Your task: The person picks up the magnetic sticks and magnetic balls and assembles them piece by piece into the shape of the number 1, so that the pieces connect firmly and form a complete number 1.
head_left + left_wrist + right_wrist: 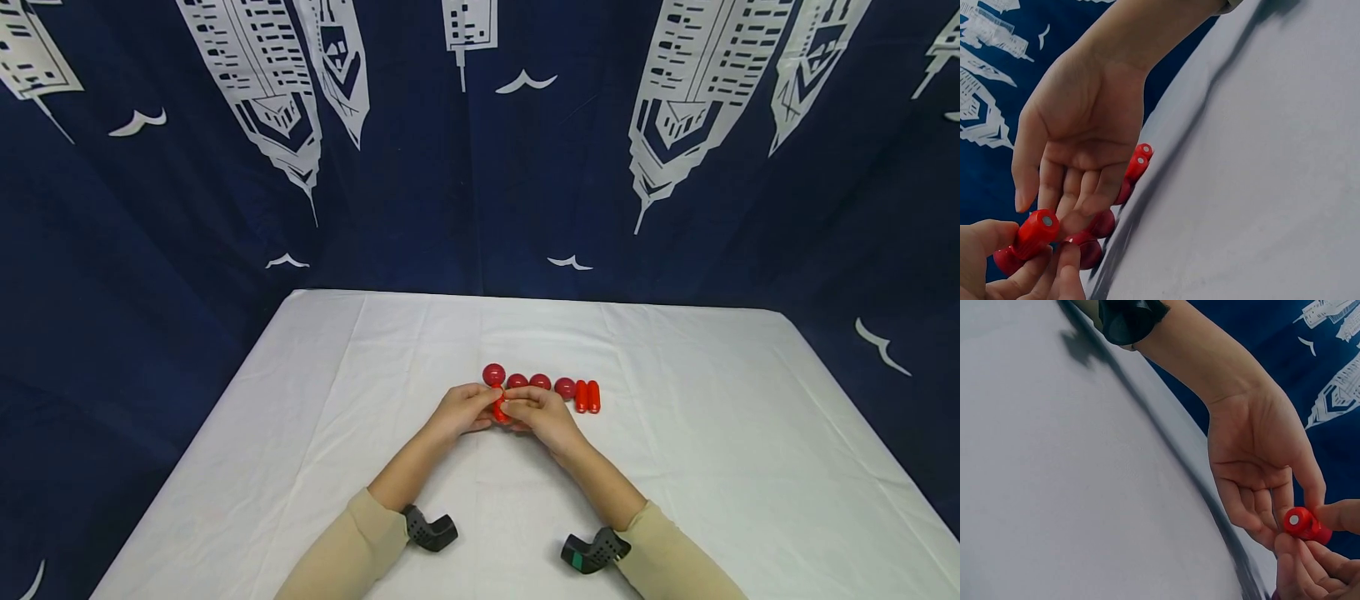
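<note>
My left hand (468, 406) and right hand (542, 414) meet over the middle of the table. Between them is a short red rod (1035, 230) with a small grey disc in its end, pinched by thumb and fingers from both sides. A dark red ball (493, 375) shows right at the rod's far end. Other dark red balls (565, 388) lie in a row beyond the right hand, partly hidden by its fingers. At the row's right end, two more red rods (587, 397) lie side by side.
A white cloth covers the table (705, 433). Behind it and at its sides hangs a dark blue curtain (480, 217) printed with white buildings and birds. Each wrist wears a black device (430, 529) near the beige sleeve.
</note>
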Demonstrator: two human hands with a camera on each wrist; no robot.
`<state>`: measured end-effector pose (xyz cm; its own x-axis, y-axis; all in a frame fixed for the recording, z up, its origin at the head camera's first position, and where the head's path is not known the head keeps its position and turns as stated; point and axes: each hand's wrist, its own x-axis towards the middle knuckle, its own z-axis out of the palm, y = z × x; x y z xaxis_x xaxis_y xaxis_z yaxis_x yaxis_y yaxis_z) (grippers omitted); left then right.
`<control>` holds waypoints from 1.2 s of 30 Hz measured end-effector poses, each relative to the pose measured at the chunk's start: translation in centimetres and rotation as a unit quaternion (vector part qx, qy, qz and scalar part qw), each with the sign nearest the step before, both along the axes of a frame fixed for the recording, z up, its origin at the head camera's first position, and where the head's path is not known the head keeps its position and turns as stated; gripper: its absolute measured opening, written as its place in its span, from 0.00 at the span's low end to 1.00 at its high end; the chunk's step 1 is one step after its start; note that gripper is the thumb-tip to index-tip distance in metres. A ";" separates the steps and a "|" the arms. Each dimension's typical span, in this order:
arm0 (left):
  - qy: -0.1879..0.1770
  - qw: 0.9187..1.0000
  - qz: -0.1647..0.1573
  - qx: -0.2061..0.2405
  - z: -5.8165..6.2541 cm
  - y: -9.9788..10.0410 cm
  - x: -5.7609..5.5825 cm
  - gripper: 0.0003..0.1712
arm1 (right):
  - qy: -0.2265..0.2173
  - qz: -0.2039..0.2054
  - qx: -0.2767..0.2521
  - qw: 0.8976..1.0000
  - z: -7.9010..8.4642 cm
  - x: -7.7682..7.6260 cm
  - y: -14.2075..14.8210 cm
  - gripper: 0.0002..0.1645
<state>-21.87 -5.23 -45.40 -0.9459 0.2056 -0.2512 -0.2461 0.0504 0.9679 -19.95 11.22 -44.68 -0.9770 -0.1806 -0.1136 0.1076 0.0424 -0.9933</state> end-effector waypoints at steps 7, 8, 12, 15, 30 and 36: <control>-0.010 1.000 0.012 0.014 -0.1 -0.6 -0.5 0.14 | 0.019 0.007 0.019 1.000 0.6 0.0 0.9 0.19; -0.013 1.000 0.014 0.016 -0.1 -0.6 -0.6 0.14 | 0.020 0.008 0.024 0.999 0.7 -0.1 1.0 0.19; -0.017 0.999 0.016 0.024 -0.4 -0.8 -1.0 0.12 | 0.030 0.017 0.044 0.998 1.2 -0.4 1.7 0.18; -0.018 0.999 0.014 0.025 -0.6 -0.9 -1.2 0.12 | 0.031 0.015 0.061 0.998 1.6 -0.7 2.2 0.18; -0.036 0.999 0.002 0.021 -1.0 -1.1 -1.9 0.11 | 0.061 -0.019 0.142 0.988 3.0 -3.4 3.0 0.20; -0.030 0.999 -0.005 0.012 -1.3 -1.0 -2.0 0.13 | 0.113 0.007 0.165 0.980 2.5 -4.2 3.0 0.20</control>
<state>-23.85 -6.27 -46.68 -0.9273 0.2219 -0.3016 -0.3028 0.0294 0.9526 -24.10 14.17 -42.14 -0.9817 -0.1833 0.0515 -0.1166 0.3650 -0.9237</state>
